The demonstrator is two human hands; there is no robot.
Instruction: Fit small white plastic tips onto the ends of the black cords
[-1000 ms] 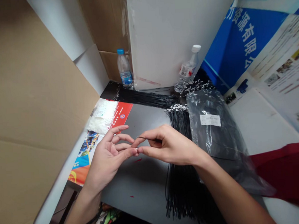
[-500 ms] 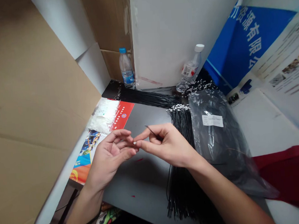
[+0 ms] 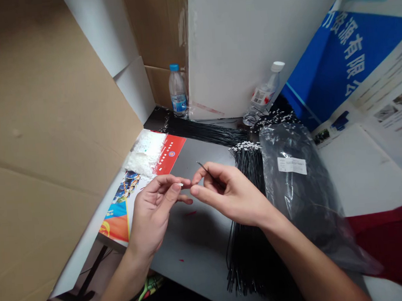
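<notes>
Pinching a tiny white connector in left hand mid-frame, gripping thin black wire in right hand, above grey tabletop

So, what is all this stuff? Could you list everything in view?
white piece: 1, white, left fingertips
loose wire: 1, black, right hand
wire bundles: at least 3, black with white ends, right of centre and back
large bag: 1, see-through grey, right
small bag: 1, white contents, left
bottles: 2, clear, blue-capped and white-capped, back
printed paper: count unclear, multicoloured, left
scraps: 2, red, on table
table: 1, grey, centre
cardboard: at least 2 pieces, brown, left and back
white panel: 1, white, back
poster: count unclear, blue and white, right
red item: 1, dark red, right edge
left hand: 1, bare, centre left
right hand: 1, bare, centre
</notes>
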